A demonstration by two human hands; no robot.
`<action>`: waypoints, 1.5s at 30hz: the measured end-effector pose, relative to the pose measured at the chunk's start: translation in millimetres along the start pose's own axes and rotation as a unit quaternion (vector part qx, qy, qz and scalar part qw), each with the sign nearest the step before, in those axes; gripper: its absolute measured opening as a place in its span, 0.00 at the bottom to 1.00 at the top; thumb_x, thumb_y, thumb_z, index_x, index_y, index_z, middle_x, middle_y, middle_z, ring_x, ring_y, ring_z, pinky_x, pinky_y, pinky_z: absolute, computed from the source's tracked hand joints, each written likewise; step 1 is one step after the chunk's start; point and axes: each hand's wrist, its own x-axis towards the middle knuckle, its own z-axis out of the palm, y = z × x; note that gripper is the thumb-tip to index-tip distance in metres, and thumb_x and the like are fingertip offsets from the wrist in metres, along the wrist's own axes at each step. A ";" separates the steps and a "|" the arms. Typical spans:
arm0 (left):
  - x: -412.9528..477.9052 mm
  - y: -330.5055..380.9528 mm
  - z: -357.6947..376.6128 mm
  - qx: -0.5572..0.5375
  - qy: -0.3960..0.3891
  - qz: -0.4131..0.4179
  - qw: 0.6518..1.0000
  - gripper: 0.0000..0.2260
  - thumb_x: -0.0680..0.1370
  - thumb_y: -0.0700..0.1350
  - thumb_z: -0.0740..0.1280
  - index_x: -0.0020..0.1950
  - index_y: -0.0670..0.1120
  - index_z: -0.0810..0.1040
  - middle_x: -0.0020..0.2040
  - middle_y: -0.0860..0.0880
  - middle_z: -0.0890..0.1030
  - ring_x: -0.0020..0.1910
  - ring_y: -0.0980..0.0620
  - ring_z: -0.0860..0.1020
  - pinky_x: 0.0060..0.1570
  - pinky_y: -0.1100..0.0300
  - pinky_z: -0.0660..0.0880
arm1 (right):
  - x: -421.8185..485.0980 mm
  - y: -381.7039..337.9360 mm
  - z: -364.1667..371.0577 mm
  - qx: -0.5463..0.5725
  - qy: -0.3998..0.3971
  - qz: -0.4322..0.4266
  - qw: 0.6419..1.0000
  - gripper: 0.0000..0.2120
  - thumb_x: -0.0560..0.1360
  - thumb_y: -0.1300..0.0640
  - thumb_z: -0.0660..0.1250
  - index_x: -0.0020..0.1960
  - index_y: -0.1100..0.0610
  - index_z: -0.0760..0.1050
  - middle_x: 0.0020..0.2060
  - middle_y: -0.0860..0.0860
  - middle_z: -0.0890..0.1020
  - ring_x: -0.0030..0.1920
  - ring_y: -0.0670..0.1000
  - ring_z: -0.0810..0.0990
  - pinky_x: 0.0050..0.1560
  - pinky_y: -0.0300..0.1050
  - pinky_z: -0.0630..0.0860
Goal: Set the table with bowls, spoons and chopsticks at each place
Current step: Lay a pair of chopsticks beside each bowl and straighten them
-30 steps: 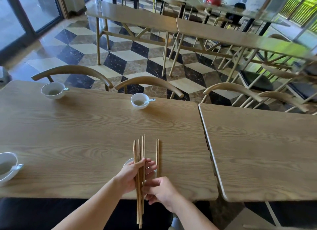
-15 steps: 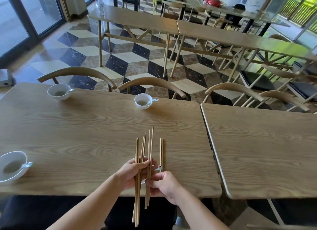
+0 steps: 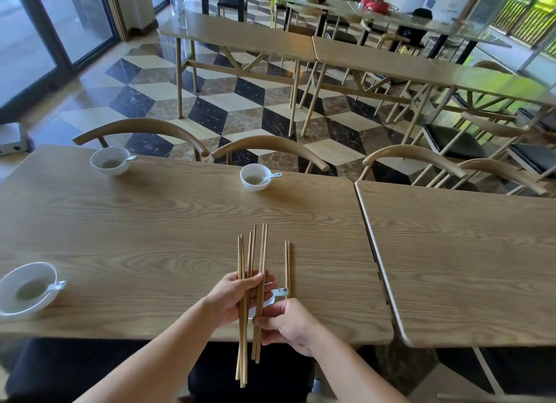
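The bundle of chopsticks (image 3: pixel 240 258) stands nearly upright over the near edge of the wooden table (image 3: pixel 150 222). It is gripped in the left hand (image 3: pixel 233 300), whose fingers curl round the middle of the sticks, so the tips fan out above the hand and the butts hang down past the table edge. The right hand (image 3: pixel 288 324) sits just beside it, low and to the right. Its thumb and fingertips pinch the lower part of the rightmost pair (image 3: pixel 264 252), which stands a little apart from the other sticks. Right of both hands a laid pair (image 3: pixel 287 264) rests flat on the tabletop, its two sticks side by side and pointing away from the person. Under the hands a sliver of a white near bowl (image 3: pixel 268 301) shows. A spoon handle (image 3: pixel 281 291) pokes out to the right, reaching the near end of the laid pair, though I can't tell whether they touch. Further left along the near edge sits a second white bowl (image 3: pixel 27 288) with a spoon (image 3: pixel 57 286) in it. Across the table, by the curved backs of the chairs (image 3: pixel 270 145), are two more bowls with spoons, one at the far left (image 3: pixel 109 160) and one near the middle (image 3: pixel 255 177). A second table (image 3: pixel 451 252) butts up on the right, and rows of similar tables stand beyond on a chequered floor (image 3: pixel 240 101).
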 end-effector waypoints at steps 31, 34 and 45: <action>18.0 1.0 11.7 0.028 -0.009 -0.013 0.999 0.06 0.78 0.32 0.66 0.53 0.33 0.80 0.55 0.34 0.83 0.55 0.39 0.83 0.55 0.47 0.80 | 4.0 -14.7 -15.2 -0.008 0.036 -0.009 0.999 0.09 0.74 0.67 0.70 0.54 0.69 0.80 0.43 0.61 0.83 0.43 0.58 0.83 0.49 0.53 0.83; 24.5 1.2 17.1 0.017 -0.017 -0.019 1.000 0.06 0.78 0.32 0.67 0.53 0.32 0.80 0.56 0.33 0.82 0.56 0.39 0.83 0.57 0.47 0.79 | 4.7 -18.3 -19.9 0.006 0.044 -0.011 0.999 0.09 0.74 0.68 0.70 0.54 0.69 0.80 0.43 0.60 0.85 0.41 0.56 0.84 0.45 0.49 0.83; 59.9 12.1 45.9 0.024 -0.032 -0.015 0.999 0.06 0.78 0.33 0.67 0.52 0.32 0.81 0.52 0.34 0.83 0.49 0.42 0.85 0.51 0.48 0.82 | 26.2 -34.1 -61.0 0.030 0.050 -0.009 0.998 0.11 0.75 0.67 0.70 0.55 0.71 0.78 0.43 0.60 0.84 0.39 0.53 0.85 0.38 0.44 0.82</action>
